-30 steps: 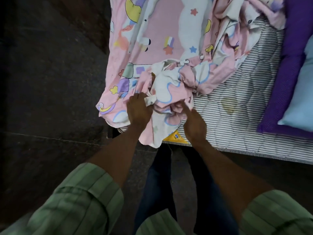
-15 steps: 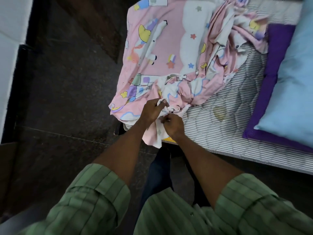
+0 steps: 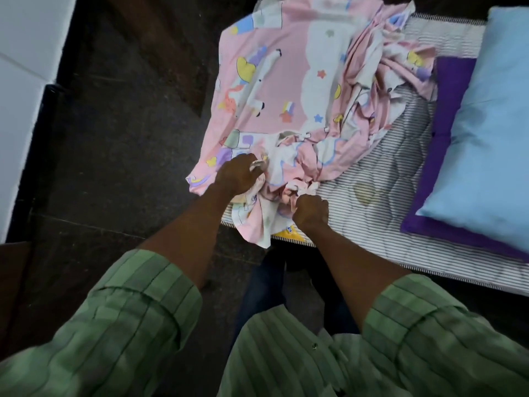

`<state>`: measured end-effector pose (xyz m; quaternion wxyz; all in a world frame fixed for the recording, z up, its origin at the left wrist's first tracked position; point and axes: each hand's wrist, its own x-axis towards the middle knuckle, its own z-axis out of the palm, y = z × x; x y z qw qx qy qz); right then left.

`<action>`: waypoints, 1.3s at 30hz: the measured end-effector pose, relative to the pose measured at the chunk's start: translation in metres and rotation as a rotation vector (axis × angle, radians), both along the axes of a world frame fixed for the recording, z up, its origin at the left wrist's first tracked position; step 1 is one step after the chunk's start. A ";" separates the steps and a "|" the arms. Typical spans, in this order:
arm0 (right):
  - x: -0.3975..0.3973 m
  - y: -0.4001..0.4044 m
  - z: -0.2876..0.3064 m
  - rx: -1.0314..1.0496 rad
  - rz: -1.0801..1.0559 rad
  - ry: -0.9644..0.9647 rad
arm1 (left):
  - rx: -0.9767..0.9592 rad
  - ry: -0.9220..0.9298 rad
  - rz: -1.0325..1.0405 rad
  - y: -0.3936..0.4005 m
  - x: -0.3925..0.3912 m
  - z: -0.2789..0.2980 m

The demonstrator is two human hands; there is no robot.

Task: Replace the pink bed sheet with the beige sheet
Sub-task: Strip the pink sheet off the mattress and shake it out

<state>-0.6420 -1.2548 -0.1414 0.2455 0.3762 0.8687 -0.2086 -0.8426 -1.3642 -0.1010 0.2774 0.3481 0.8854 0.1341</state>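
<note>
Mattress (image 3: 400, 173) first: its striped quilted top lies bare on your right side, with the pink bed sheet (image 3: 286, 90) bunched over the left end and spilling off the near corner. Along the right edge lies a light blue pillow (image 3: 486, 133) on a purple one (image 3: 446, 116). Your left hand (image 3: 239, 174) has its grip curled round a fold of the pink bed sheet at the corner. Your right hand (image 3: 310, 209), just beside it, is fisted on a twisted clump of the same sheet.
</note>
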 end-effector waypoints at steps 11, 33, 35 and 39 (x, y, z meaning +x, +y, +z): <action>0.045 -0.010 -0.088 0.122 -0.192 -0.070 | -0.187 -0.034 -0.316 -0.039 0.067 -0.103; 0.116 0.007 -0.128 -0.177 -0.707 0.247 | 0.244 0.215 0.371 0.030 0.103 -0.150; 0.119 0.003 -0.126 -0.134 -0.440 0.195 | 0.254 0.177 0.402 0.032 0.106 -0.146; 0.123 0.014 -0.131 -0.067 -0.495 0.194 | 0.160 0.070 0.372 0.029 0.111 -0.138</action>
